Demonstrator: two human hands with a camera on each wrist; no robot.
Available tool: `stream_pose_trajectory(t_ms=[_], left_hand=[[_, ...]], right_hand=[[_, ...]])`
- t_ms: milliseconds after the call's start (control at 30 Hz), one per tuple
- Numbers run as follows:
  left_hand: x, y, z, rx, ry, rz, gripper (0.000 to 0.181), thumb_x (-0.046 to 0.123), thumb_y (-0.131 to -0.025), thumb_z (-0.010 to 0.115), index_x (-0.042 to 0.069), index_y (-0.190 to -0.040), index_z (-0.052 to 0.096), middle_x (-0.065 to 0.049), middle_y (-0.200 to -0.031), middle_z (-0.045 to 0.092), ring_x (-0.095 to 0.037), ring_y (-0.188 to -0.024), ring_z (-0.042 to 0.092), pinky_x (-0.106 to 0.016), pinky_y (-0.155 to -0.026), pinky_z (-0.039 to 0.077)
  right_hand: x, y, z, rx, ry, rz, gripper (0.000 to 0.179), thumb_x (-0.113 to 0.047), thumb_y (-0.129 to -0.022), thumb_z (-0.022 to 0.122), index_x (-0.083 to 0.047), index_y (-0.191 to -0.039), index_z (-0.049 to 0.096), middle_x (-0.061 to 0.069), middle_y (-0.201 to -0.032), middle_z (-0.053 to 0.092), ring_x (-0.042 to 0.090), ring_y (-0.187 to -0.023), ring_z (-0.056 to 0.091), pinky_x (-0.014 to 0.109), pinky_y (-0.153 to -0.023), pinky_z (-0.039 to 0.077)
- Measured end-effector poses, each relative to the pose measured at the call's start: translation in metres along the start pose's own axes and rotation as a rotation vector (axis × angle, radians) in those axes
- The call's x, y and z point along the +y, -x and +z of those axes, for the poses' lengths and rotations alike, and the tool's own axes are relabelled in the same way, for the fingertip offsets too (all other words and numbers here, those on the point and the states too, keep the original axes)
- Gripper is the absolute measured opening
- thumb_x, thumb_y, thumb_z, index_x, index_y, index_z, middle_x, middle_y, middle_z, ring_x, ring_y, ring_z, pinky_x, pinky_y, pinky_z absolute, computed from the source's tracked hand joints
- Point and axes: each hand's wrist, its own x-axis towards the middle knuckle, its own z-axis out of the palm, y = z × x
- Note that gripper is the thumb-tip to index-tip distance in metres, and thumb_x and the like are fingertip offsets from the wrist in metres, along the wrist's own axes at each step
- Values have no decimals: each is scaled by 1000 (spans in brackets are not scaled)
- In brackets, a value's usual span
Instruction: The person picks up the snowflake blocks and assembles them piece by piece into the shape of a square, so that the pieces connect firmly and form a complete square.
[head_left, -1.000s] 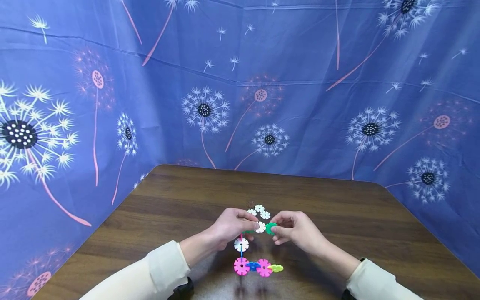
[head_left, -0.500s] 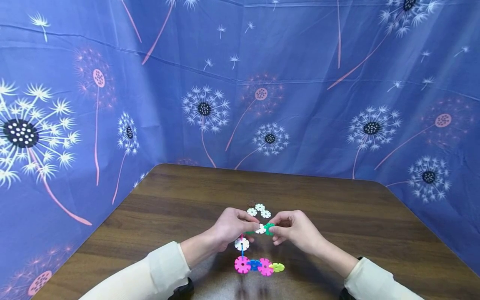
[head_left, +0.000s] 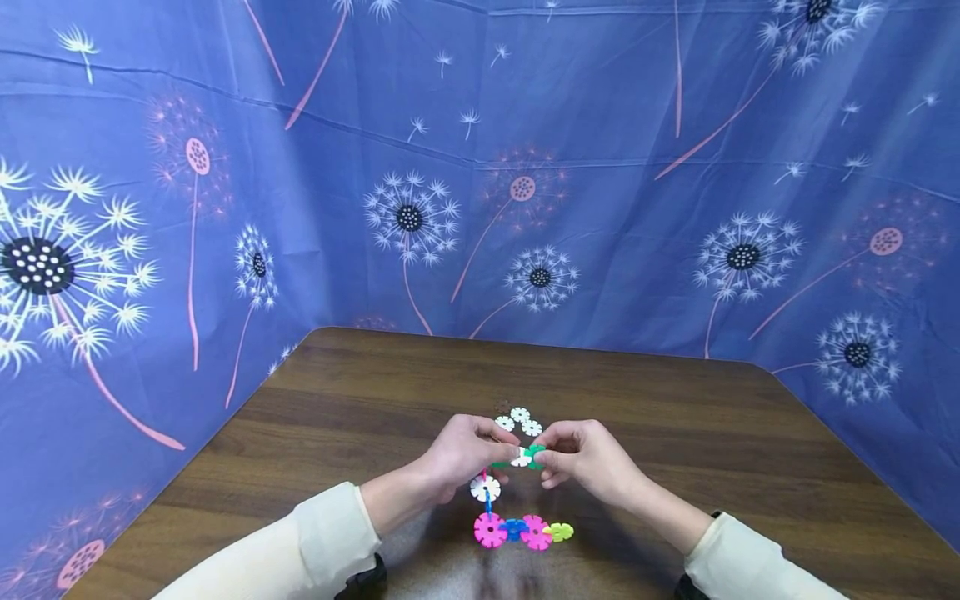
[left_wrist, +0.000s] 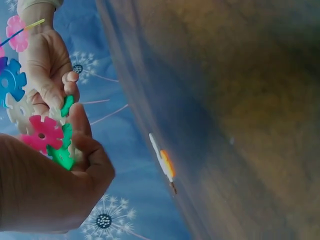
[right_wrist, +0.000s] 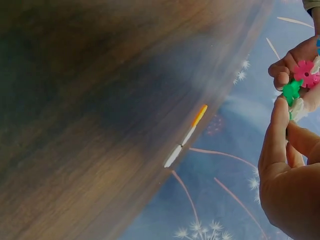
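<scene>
In the head view, my left hand (head_left: 467, 457) pinches a chain of slotted snowflake discs, its fingers at a white disc (head_left: 519, 457) and a green disc (left_wrist: 62, 152) partly hidden by them. My right hand (head_left: 587, 458) pinches another green disc (head_left: 536, 456), whose edge overlaps the white disc's right edge. Below my left hand the chain runs down through a pink disc (left_wrist: 42, 135), a white disc (head_left: 485, 488) and a blue disc (head_left: 489, 505). It then turns right through a pink disc (head_left: 490, 530), a blue disc (head_left: 513, 530), another pink disc (head_left: 536, 532) and a yellow-green disc (head_left: 561, 532).
Just beyond my hands, several loose white discs (head_left: 520, 414) lie on the brown wooden table (head_left: 360, 400), with a brown disc (head_left: 502, 407) beside them. An orange disc (right_wrist: 200, 115) shows among them in the right wrist view. A blue dandelion-print cloth (head_left: 637, 250) hangs behind the table.
My right hand has brought its green disc leftward against the white one, so the gap between them has closed to an overlap. The lower chain has swung slightly right.
</scene>
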Motion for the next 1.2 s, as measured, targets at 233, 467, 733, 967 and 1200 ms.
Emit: stream_pose_trajectory(t_ms=[233, 467, 733, 967, 1200], left_hand=[[2, -3, -6, -59, -79, 11, 15, 10, -87, 79, 3, -100, 76, -6, -92, 71, -32, -66, 70, -30, -61, 53], [6, -4, -11, -88, -168, 36, 7, 10, -87, 79, 4, -92, 78, -2, -92, 70, -28, -61, 66, -31, -56, 52], [-2, -1, -15, -70, -206, 4, 5, 6, -87, 79, 1, -89, 78, -3, -84, 69, -15, -52, 58, -28, -54, 50], [-8, 1, -18, -80, -164, -13, 4, 6, -87, 79, 2, -88, 78, -4, -85, 69, -15, -51, 57, -27, -53, 50], [-10, -2, -17, -90, -155, 1, 5, 6, -87, 79, 2, -89, 78, -3, -85, 69, -15, -52, 57, -28, -54, 49]], right_hand=[[2, -6, 3, -1, -29, 4, 12, 3, -92, 70, 11, -97, 63, 23, -85, 66, 34, -74, 72, 44, -68, 60], [0, -10, 7, -58, -40, 23, 12, 1, -92, 71, 9, -94, 64, 26, -87, 68, 43, -80, 71, 47, -71, 60], [9, -30, -26, -214, 315, -14, 13, -4, -94, 69, 1, -105, 66, 16, -92, 71, 28, -82, 69, 44, -69, 60], [39, -33, -36, -113, 882, -178, 30, 7, -92, 63, 6, -122, 66, 22, -130, 63, 39, -121, 60, 52, -98, 48], [39, -31, -28, -264, 972, -99, 48, 13, -93, 55, 7, -141, 54, 19, -150, 48, 49, -139, 38, 58, -110, 33]])
